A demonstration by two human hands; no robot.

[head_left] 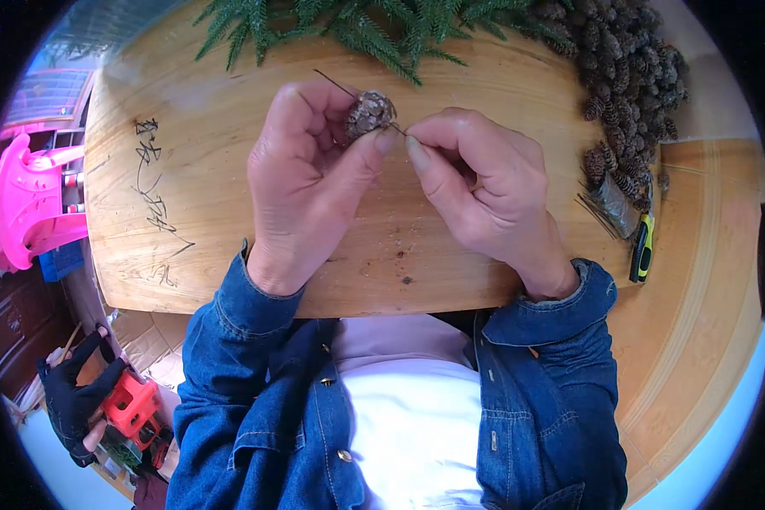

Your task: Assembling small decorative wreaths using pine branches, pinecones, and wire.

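Over the middle of the wooden table, my left hand grips a small brown pine cone between thumb and fingers. A thin dark wire sticks out from the cone toward the upper left. Another short length of it shows on the cone's right side, where my right hand pinches it between thumb and forefinger. Both hands are closed and nearly touching at the cone. The inner fingers of my right hand are partly hidden.
Green artificial fir sprigs lie along the table's far edge. Many pine cones are heaped at the right, by a bundle of wires and a yellow-black utility knife. A pink chair stands left; another person sits lower left.
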